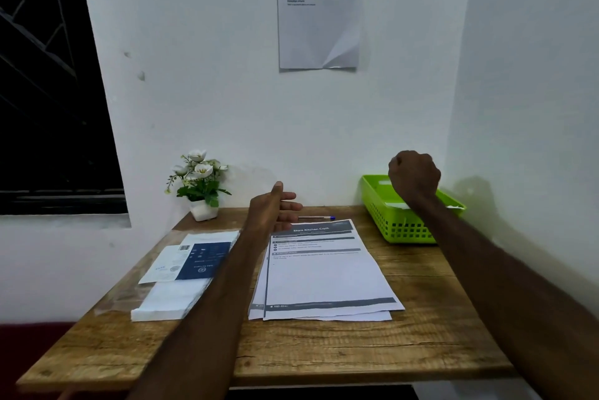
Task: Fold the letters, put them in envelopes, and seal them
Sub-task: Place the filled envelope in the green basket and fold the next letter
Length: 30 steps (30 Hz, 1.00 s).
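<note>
A small stack of printed letters [324, 273] lies flat and unfolded in the middle of the wooden table [291, 347]. To its left a pack of white envelopes [181, 273] rests in clear plastic wrap with a blue label on top. My left hand [275, 208] hovers over the far edge of the letters, fingers apart, holding nothing. My right hand [413, 177] is raised above the green basket [398, 224], curled into a fist; nothing shows in it.
A blue-capped pen [317, 218] lies beyond the letters near the wall. A white pot of artificial flowers [201, 185] stands at the back left corner. The green basket at the back right holds some white paper. A printed sheet [319, 7] hangs on the wall.
</note>
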Motion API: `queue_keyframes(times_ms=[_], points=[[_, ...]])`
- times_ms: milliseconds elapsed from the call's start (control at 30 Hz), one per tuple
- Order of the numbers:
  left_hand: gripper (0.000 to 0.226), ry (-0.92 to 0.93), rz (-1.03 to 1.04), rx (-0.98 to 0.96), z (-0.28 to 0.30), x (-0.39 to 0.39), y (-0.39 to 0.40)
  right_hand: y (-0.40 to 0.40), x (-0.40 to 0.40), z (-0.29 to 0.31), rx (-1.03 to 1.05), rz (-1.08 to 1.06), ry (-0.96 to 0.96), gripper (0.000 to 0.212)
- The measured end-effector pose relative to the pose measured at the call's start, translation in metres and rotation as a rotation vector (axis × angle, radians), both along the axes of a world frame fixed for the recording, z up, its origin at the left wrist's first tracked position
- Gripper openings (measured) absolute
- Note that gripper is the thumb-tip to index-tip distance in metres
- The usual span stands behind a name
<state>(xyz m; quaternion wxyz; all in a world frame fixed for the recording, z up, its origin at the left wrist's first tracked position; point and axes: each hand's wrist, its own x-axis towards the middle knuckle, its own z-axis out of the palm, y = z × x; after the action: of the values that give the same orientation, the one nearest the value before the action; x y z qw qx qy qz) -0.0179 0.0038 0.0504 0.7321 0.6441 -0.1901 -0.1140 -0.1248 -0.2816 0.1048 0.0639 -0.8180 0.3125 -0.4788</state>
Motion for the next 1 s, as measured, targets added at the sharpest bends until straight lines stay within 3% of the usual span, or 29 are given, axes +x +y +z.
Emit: queue_keyframes(times_ms=[400, 633, 733, 833, 900, 933, 1000], points=[[0.052, 0.000, 0.003, -0.014, -0.002, 0.001, 0.000, 0.002, 0.001, -0.009, 0.186, 0.058, -0.299, 0.041], [0.037, -0.016, 0.048, 0.029, -0.003, 0.003, -0.001, 0.031, 0.007, 0.008, 0.134, 0.113, -0.335, 0.042], [0.022, -0.157, 0.197, 0.176, -0.013, 0.012, 0.000, 0.052, 0.013, 0.011, 0.186, 0.252, -0.206, 0.044], [0.016, -0.378, 0.369, 0.505, -0.019, 0.021, 0.007, 0.078, 0.021, 0.006, 0.299, 0.506, 0.111, 0.024], [0.016, -0.439, 0.431, 0.662, -0.022, 0.023, 0.011, 0.090, 0.030, -0.007, 0.317, 0.545, 0.315, 0.012], [0.018, -0.454, 0.452, 0.728, -0.023, 0.025, 0.012, 0.096, 0.034, -0.015, 0.319, 0.527, 0.402, 0.013], [0.020, -0.463, 0.493, 0.830, -0.026, 0.031, 0.012, 0.105, 0.040, -0.034, 0.321, 0.464, 0.533, 0.036]])
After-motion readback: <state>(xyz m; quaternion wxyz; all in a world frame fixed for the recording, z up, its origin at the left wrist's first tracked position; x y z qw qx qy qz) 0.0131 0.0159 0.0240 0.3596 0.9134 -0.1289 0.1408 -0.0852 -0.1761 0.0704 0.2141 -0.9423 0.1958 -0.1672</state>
